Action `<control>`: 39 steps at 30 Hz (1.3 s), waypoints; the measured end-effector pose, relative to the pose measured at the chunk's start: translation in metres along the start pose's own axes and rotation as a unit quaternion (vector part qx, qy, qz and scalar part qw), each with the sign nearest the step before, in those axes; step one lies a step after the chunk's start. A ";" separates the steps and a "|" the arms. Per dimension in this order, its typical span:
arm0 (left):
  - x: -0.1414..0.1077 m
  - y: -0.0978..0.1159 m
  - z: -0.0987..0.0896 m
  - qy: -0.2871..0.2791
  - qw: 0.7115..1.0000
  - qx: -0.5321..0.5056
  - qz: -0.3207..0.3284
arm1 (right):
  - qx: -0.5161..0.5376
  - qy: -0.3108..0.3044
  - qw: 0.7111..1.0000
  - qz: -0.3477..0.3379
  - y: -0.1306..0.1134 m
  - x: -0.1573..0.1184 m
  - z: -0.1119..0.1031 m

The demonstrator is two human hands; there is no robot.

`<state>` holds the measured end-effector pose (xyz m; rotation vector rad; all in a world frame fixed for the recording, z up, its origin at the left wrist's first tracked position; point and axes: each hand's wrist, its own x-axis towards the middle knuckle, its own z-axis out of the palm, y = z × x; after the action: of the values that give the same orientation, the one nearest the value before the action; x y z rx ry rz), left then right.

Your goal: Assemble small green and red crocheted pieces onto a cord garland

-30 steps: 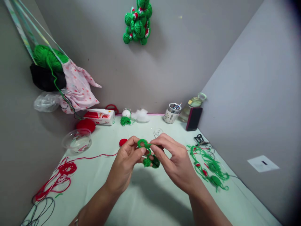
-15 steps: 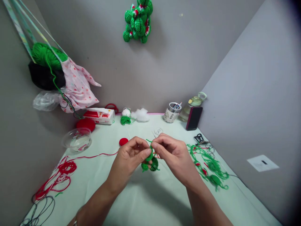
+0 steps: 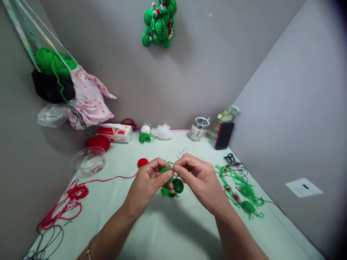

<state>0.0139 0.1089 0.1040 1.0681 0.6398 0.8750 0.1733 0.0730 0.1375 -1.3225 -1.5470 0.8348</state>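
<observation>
My left hand [image 3: 151, 182] is closed on a small green crocheted piece [image 3: 178, 185], which shows below and beside the fingers with a dark rounded part and short yarn ends. Thumb and fingertips of my right hand [image 3: 196, 180] pinch together at a green yarn end [image 3: 170, 163], right against the left thumb tip. Both hands hover above the pale cloth, fingertips nearly touching. Whether the right fingers also hold a needle or hook cannot be made out. Just beyond the left hand lies a round red piece [image 3: 142, 163].
Red and white yarn [image 3: 77, 193] trails on the left near a clear plastic bowl [image 3: 89, 160]. Green yarn pieces [image 3: 248, 196] and black clips [image 3: 230, 159] lie right. A tissue box [image 3: 116, 133], white stuffing [image 3: 163, 132], a can [image 3: 199, 129] and a phone [image 3: 224, 136] line the back.
The green crocheted piece has turned in my left hand, its dark rounded part now facing more to the right. My right fingertips have shifted slightly left.
</observation>
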 end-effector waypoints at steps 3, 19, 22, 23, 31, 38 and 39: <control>0.000 -0.001 -0.002 -0.003 1.000 0.003 0.005 | 0.006 -0.001 1.000 0.006 0.002 0.001 -0.001; -0.002 0.003 -0.001 0.027 0.999 -0.036 0.012 | 0.209 0.038 0.977 0.022 0.010 0.006 -0.004; -0.002 0.003 0.000 0.027 0.999 -0.035 0.015 | 0.216 0.020 0.976 0.033 0.009 0.004 -0.003; -0.002 0.003 0.000 0.028 0.999 -0.034 0.017 | 0.214 0.019 0.976 0.030 0.010 0.004 -0.002; -0.004 0.004 0.000 0.024 0.999 -0.019 0.021 | 0.258 0.018 0.966 0.018 0.011 0.004 0.002; -0.003 0.003 0.001 0.018 0.999 -0.027 0.020 | 0.222 0.054 0.973 0.005 0.007 0.002 0.007; -0.003 0.004 0.001 0.018 0.999 -0.029 0.019 | 0.209 0.059 0.976 0.000 0.006 0.001 0.007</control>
<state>0.0122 0.1066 0.1077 1.0172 0.6210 0.9426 0.1686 0.0761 0.1295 -1.0432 -1.1962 0.9979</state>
